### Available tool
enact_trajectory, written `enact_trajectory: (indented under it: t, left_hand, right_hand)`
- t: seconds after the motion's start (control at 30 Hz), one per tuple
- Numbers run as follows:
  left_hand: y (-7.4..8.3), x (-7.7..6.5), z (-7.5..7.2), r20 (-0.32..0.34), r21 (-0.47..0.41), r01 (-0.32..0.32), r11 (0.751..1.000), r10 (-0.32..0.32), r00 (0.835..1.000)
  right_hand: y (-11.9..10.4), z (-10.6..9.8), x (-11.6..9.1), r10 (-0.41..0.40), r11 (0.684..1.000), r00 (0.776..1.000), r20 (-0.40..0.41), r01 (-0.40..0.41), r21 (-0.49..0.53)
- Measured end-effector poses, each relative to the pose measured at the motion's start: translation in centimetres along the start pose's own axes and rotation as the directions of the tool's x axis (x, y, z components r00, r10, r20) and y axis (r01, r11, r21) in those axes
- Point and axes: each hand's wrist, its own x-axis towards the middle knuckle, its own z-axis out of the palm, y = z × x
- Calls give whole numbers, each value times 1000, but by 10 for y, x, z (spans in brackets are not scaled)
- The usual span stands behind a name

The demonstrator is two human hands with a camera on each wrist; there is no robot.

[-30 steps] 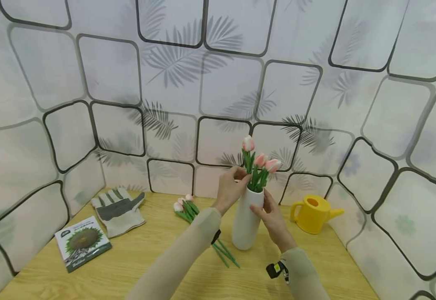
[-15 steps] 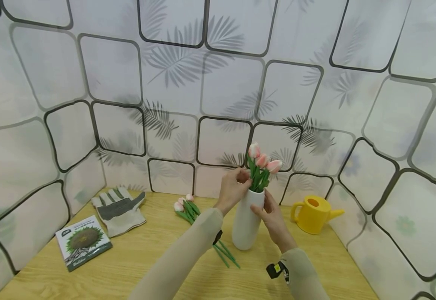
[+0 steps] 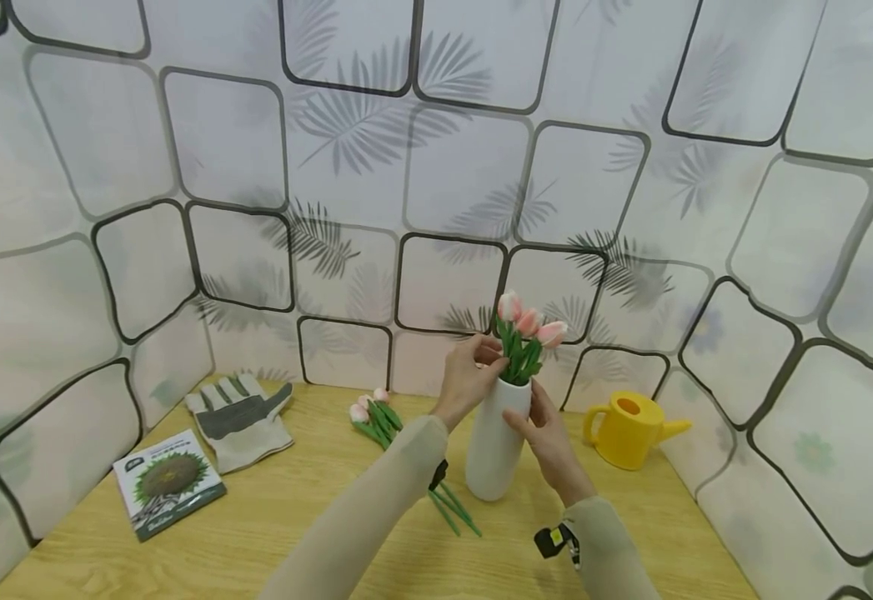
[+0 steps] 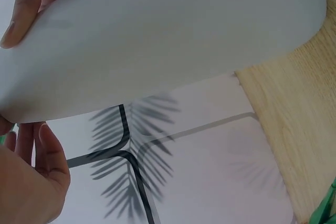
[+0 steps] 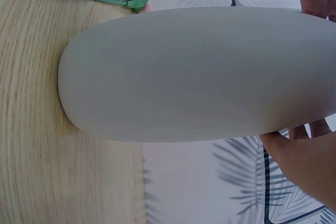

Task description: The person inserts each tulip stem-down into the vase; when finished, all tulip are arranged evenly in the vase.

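A tall white vase (image 3: pixel 492 442) stands on the wooden table, holding several pink-and-white tulips (image 3: pixel 529 323). My left hand (image 3: pixel 468 379) is at the vase's rim, its thumb and fingers pinching the leftmost tulip (image 3: pixel 509 307) low among the leaves. The fingertips are partly hidden there. My right hand (image 3: pixel 552 442) grips the upper right side of the vase, thumb in front and fingers behind. Both wrist views are mostly filled by the vase's smooth body (image 4: pixel 173 35); the left wrist view cuts off the blooms.
More tulips (image 3: pixel 378 421) lie on the table left of the vase, stems partly under my left forearm. A yellow watering can (image 3: pixel 627 429) stands at right. At left are a work glove (image 3: pixel 244 425) and a seed packet (image 3: pixel 169 483). A patterned curtain (image 3: pixel 346 275) rises behind.
The leftmost tulip has sunk lower into the vase, its bloom now close to the others. My left hand has shifted slightly right at the rim; my right hand keeps its grip.
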Motion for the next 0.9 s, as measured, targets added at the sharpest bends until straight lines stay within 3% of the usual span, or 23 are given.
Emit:
enact_trajectory:
  t: [0.33,0.67,0.9]
  left_hand:
    - [-1,5,-6,77,-1,56,998,-56,995]
    - [-3,9,-5,89,-31,101,994,-98,991]
    - [-3,6,-9,102,-5,106,994,-105,989]
  right_hand:
    - [3,0,2,15,1000,1000,-4,-15,-4]
    - [2,-1,2,24,1000,1000,-17,-24,-3]
    - [1,0,2,41,999,999,-17,-41,-6]
